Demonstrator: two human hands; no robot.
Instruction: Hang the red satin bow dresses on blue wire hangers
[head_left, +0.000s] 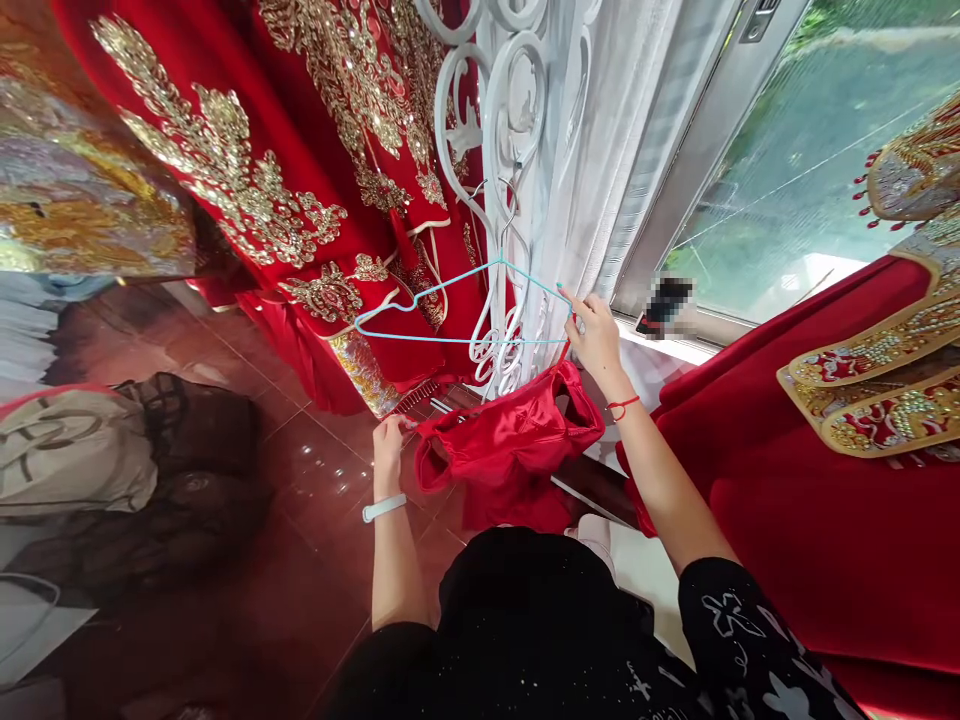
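Observation:
A shiny red satin garment [517, 430] hangs stretched between my two hands in front of my body. My left hand [388, 442] pinches the garment's upper left end, fingers closed. Higher up on the right, my right hand [596, 338] has its thumb and fingers closed around a thin red strap, beside the right end of a light-blue wire hanger [450, 340]. One finger of that hand points out along the hanger's sloping arm. By its hook, the hanger hangs on a white scrolled metal rack [491, 90]. Its left end carries nothing.
Red gowns with gold beading [232, 150] hang at the upper left. To the right is another red embroidered garment [750, 470], near a window [795, 170]. A beige bag [75, 450] and dark netting [202, 450] lie at the left, by the tiled floor [322, 520].

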